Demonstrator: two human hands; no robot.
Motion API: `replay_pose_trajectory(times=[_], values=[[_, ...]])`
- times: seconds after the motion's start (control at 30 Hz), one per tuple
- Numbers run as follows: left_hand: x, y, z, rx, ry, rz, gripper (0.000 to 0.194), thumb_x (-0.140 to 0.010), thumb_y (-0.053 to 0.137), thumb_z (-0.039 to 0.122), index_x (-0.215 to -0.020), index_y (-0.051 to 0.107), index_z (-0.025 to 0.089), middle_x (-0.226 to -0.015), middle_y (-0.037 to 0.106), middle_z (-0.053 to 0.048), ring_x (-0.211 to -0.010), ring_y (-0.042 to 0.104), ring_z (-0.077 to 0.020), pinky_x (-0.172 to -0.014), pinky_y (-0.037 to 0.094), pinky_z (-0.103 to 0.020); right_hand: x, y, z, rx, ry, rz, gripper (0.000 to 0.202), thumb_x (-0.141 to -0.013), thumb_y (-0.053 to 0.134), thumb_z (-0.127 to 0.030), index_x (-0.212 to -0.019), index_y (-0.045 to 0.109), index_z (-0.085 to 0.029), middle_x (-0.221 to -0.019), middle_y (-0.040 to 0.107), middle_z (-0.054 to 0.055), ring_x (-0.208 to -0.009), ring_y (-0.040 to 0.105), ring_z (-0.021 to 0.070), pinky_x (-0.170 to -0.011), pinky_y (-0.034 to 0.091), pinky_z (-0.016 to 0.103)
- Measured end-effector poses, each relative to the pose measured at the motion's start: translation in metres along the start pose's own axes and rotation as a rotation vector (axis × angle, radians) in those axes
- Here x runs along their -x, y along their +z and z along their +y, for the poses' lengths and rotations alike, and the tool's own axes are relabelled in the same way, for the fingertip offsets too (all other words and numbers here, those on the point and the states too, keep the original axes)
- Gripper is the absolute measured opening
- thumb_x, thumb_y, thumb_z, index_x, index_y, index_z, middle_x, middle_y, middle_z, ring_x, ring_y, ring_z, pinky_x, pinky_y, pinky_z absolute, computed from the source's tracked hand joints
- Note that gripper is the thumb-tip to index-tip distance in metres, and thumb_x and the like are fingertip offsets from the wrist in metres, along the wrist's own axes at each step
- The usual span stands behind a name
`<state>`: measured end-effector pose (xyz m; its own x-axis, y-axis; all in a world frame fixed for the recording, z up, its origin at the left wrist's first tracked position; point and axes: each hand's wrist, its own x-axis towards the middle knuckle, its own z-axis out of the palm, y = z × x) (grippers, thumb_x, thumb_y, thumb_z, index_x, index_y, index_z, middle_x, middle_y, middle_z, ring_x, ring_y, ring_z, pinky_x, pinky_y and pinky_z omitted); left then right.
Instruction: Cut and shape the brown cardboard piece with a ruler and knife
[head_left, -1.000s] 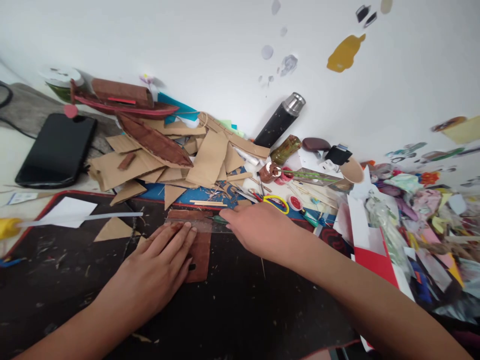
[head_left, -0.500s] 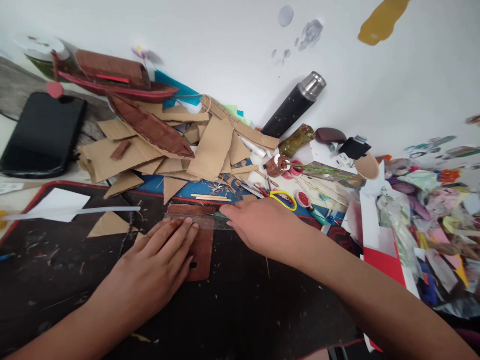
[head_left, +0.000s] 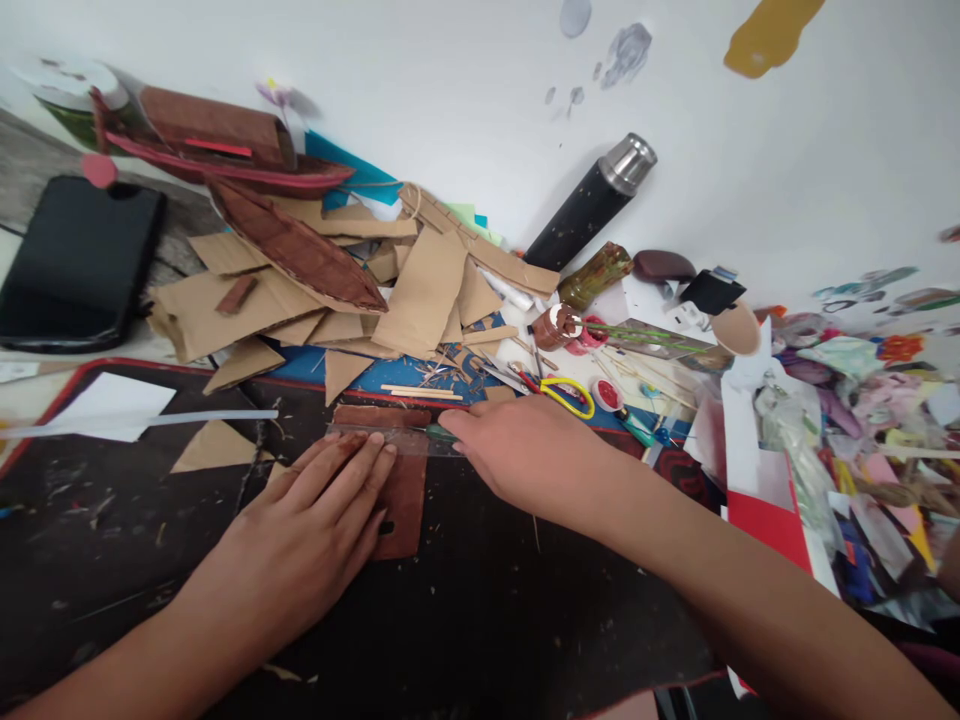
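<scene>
My left hand (head_left: 300, 540) lies flat, fingers stretched out, pressing a clear ruler (head_left: 409, 443) onto a brown painted piece of cardboard (head_left: 403, 500). That piece has a small dark square hole near its lower end, and part of it is hidden under my fingers. My right hand (head_left: 517, 450) is closed around a slim green craft knife (head_left: 439, 432), most of which my fingers cover. Its front end points left along the ruler's upper edge, over the cardboard. Above that edge shows a strip of the same brown cardboard (head_left: 367, 415).
Cardboard scraps (head_left: 420, 290) pile up behind, with a brown boat hull (head_left: 300, 245) on top and a finished model boat (head_left: 232, 165) beyond. Yellow-handled scissors (head_left: 568, 397), a paint jar (head_left: 555, 328) and a black flask (head_left: 589, 205) stand or lie to the right. A phone (head_left: 79, 265) rests at left.
The view has shifted very slightly. Both hands, the ruler and the brown cardboard keep nearly the same places, and the green craft knife shows no clear movement.
</scene>
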<state>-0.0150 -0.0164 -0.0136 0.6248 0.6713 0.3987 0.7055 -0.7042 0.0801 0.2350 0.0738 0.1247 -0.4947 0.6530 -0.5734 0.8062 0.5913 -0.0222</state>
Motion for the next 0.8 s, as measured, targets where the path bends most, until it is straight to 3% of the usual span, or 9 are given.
replay_pose_trajectory(times=[0.37, 0.53, 0.8], values=[[-0.002, 0.001, 0.000, 0.030, 0.000, 0.000, 0.057, -0.116, 0.047, 0.026, -0.165, 0.065, 0.005, -0.149, 0.082, -0.021, -0.142, 0.071, -0.0381, -0.125, 0.049, -0.052, -0.001, 0.009, 0.001, 0.022, -0.002, 0.034, 0.024, -0.115, 0.059, -0.013, -0.129, 0.077, -0.019, -0.108, 0.086, 0.013, -0.102, 0.081, 0.0304, -0.074, 0.048, 0.037], [-0.003, -0.001, 0.000, -0.002, 0.021, 0.017, 0.058, -0.115, 0.047, 0.024, -0.166, 0.062, 0.001, -0.147, 0.082, -0.023, -0.140, 0.071, -0.0400, -0.122, 0.050, -0.054, -0.001, 0.010, 0.001, 0.023, -0.002, 0.049, 0.026, -0.114, 0.057, -0.011, -0.129, 0.077, -0.018, -0.107, 0.086, 0.013, -0.101, 0.080, 0.0302, -0.075, 0.048, 0.037], [-0.002, 0.002, -0.001, 0.022, -0.002, 0.025, 0.068, -0.116, 0.047, 0.026, -0.181, 0.044, 0.008, -0.150, 0.082, -0.019, -0.142, 0.072, -0.0373, -0.122, 0.053, -0.052, -0.002, 0.011, 0.000, 0.018, 0.016, 0.031, 0.028, -0.113, 0.057, -0.009, -0.131, 0.077, -0.019, -0.108, 0.086, 0.013, -0.100, 0.080, 0.0293, -0.073, 0.045, 0.037]])
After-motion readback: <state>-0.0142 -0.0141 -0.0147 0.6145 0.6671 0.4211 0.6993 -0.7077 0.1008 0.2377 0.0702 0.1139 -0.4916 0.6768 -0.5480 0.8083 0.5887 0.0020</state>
